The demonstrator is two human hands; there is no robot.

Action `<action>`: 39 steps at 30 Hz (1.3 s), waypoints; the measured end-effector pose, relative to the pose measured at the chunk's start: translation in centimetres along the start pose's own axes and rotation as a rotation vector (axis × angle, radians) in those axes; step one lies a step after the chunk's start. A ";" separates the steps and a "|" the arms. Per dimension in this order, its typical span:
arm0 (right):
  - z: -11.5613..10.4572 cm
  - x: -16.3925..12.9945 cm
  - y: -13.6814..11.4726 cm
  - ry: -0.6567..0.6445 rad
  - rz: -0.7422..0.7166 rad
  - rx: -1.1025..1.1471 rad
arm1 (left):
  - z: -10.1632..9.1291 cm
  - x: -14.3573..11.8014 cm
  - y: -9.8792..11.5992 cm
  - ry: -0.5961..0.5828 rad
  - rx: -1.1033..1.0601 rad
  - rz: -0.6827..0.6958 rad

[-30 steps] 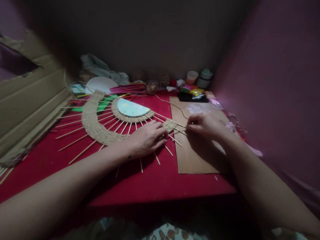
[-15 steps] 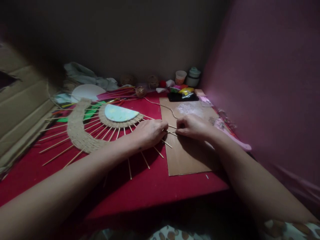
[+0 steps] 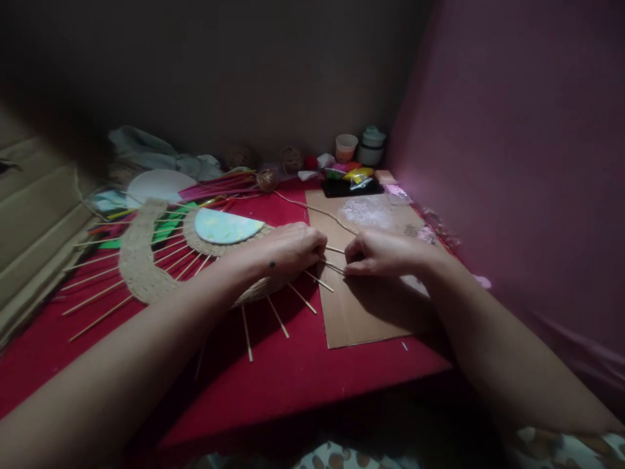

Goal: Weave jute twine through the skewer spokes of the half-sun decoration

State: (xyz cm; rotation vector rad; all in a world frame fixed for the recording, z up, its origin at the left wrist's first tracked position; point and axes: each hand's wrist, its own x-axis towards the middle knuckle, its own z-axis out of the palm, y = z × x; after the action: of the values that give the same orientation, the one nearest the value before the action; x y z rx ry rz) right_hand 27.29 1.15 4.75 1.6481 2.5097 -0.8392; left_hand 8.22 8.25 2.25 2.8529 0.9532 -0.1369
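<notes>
A half-round piece lies on the red tabletop, with a pale blue half disc [image 3: 227,226] at its centre and thin wooden sticks [image 3: 278,318] fanning outward. Jute twine is woven through the sticks as an inner ring and a wide outer band [image 3: 134,264]. My left hand [image 3: 295,249] is closed round the sticks at the right end of this piece, covering part of the band. Close beside it, my right hand [image 3: 378,253] pinches the jute twine [image 3: 323,210] near the stick tips. That twine trails back to a small ball [image 3: 266,180].
A brown board [image 3: 364,319] lies under my right hand, with a clear plastic bag [image 3: 365,212] on it. Along the back stand a paper cup [image 3: 346,148], a lidded jar [image 3: 372,146] and a black phone-like slab [image 3: 349,189]. Cardboard [image 3: 43,215] borders the left side.
The view has shifted slightly, and the woven piece sits a little further left. My right hand's fingertips have dropped slightly while pinching the twine. My left hand keeps its hold.
</notes>
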 end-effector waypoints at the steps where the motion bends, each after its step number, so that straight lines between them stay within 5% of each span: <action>1: 0.1 0.0 0.0 -0.004 -0.001 -0.020 | 0.0 0.1 0.0 -0.005 0.013 0.014; 8: 0.5 0.0 -0.1 -0.042 -0.075 -0.062 | -0.7 0.2 0.3 -0.042 0.026 0.048; 21: 0.4 -0.4 0.4 -0.064 0.008 -0.133 | -0.6 -0.8 -0.3 0.038 0.058 0.098; 33: 1.1 1.3 1.6 0.452 0.096 -0.272 | -0.6 -0.7 -1.2 -0.014 -0.187 0.179; 39: 2.5 2.5 1.3 0.538 0.205 -0.337 | -0.4 -0.6 -1.1 0.076 -0.174 0.074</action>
State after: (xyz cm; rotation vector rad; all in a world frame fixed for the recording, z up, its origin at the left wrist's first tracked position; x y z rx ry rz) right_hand 26.65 2.52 1.33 2.1619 2.5125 0.0644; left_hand 7.13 8.79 2.59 2.7447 0.8269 0.0588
